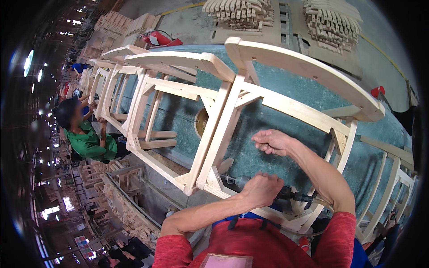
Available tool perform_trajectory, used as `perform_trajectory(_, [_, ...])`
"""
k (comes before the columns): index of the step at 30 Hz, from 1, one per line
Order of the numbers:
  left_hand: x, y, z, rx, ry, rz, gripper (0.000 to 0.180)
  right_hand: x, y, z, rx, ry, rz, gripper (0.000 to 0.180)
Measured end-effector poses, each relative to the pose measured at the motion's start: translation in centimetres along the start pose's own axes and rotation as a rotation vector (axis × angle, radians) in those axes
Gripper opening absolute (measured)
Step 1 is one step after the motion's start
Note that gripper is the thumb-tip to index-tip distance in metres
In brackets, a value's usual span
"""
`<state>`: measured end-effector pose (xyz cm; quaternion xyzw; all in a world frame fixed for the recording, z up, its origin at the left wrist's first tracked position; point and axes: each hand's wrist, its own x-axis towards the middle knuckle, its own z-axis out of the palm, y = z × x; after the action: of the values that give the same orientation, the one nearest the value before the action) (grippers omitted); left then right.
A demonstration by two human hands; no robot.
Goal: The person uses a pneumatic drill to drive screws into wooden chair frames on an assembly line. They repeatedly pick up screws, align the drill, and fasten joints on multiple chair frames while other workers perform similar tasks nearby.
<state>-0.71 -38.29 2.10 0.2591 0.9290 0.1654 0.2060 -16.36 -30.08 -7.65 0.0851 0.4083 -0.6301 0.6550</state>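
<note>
An unfinished pale wooden chair frame (295,111) lies in front of me on a blue-green work surface (286,127). Over its near rail, my left hand (262,190) is closed round a dark, elongated tool that looks like a power screwdriver (292,194). The tool's greyish tip shows left of the fist, near a corner block of the frame. Inside the frame's opening, above the surface, my right hand (273,142) has its fingers curled and pinched together. Whatever small thing it may hold is too small to tell.
A second chair frame (176,89) touches mine on the left, with more beyond it. A co-worker in a green shirt (91,143) stands at far left. Stacked wooden parts (241,15) and a red fire extinguisher (161,39) are behind. Another frame (389,178) stands at right.
</note>
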Motion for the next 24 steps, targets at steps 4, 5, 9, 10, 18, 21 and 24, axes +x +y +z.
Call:
perform_trajectory(4, [-0.5,-0.4,-0.1,-0.019,-0.051,-0.002,0.025,0.0,-0.4,-0.9,0.027,-0.039,0.017,0.011])
perform_trajectory(5, [-0.4,-0.4,-0.2,-0.026,-0.068,0.001,0.024,-0.2,-0.3,-1.1,0.030,-0.026,0.016,0.011])
perform_trajectory(9, [-0.4,-0.3,-0.6,0.003,-0.073,-0.026,0.024,-0.5,-1.0,-0.8,-0.010,-0.023,-0.014,0.011])
perform_trajectory(10, [-0.4,-0.4,-0.5,0.000,-0.062,-0.032,0.025,-0.6,-1.1,-0.6,-0.039,-0.023,-0.024,0.011])
perform_trajectory(18, [-0.6,-0.1,-0.9,0.009,-0.023,-0.036,0.026,-1.6,-2.1,0.8,-0.282,0.020,-0.111,0.009])
perform_trajectory(21, [-0.6,0.8,-1.6,0.024,0.010,-0.070,0.026,-2.6,-2.2,1.7,-0.241,0.061,-0.214,0.012])
perform_trajectory(24, [-0.8,2.8,-1.5,-0.011,0.124,-0.022,0.028,-4.6,-1.9,2.3,-0.330,0.148,-0.233,0.015])
